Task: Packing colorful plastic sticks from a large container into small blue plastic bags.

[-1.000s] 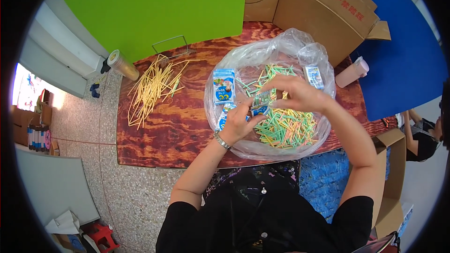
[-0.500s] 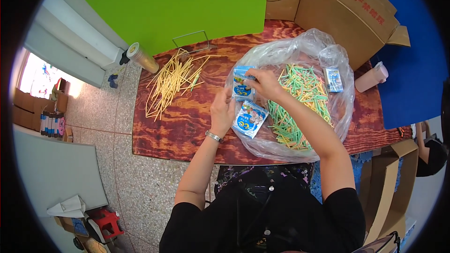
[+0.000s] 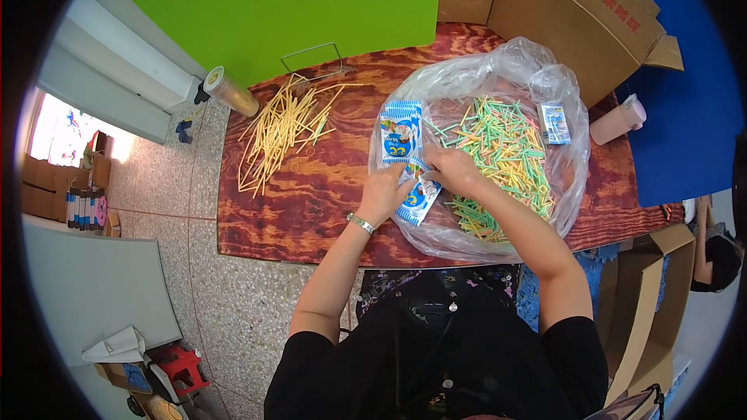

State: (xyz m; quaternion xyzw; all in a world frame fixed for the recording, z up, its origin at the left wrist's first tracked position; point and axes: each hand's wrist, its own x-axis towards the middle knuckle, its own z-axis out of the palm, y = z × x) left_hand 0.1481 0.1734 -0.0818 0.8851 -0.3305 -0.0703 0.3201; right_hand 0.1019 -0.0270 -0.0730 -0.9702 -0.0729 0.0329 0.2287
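Note:
A small blue-and-white packet (image 3: 420, 201) lies tilted at the left side of a clear plastic bag (image 3: 436, 82). My left hand (image 3: 381, 193) has its fingers and thumb closed at the packet's upper left edge. At the upper right edge, my right hand (image 3: 454, 171) is closed on the same packet, its fingertips partly hiding it. Just above my hands rests a small stack of similar packets (image 3: 401, 131), untouched. To the right, a heap of short green, yellow and pink sticks (image 3: 506, 163) lies on the bag.
Another packet (image 3: 554, 123) lies at the bag's right. Long pale yellow sticks (image 3: 280, 136) are piled on the reddish wooden table (image 3: 311, 222) beside a wire stand (image 3: 313, 58) and clear cups (image 3: 231, 92). A pink bottle (image 3: 618, 120) and cardboard box (image 3: 576, 23) stand right.
Both hands have come down from the upper packets to the lower one. My right hand has let go of the upper packet, which now lies neatly stacked.

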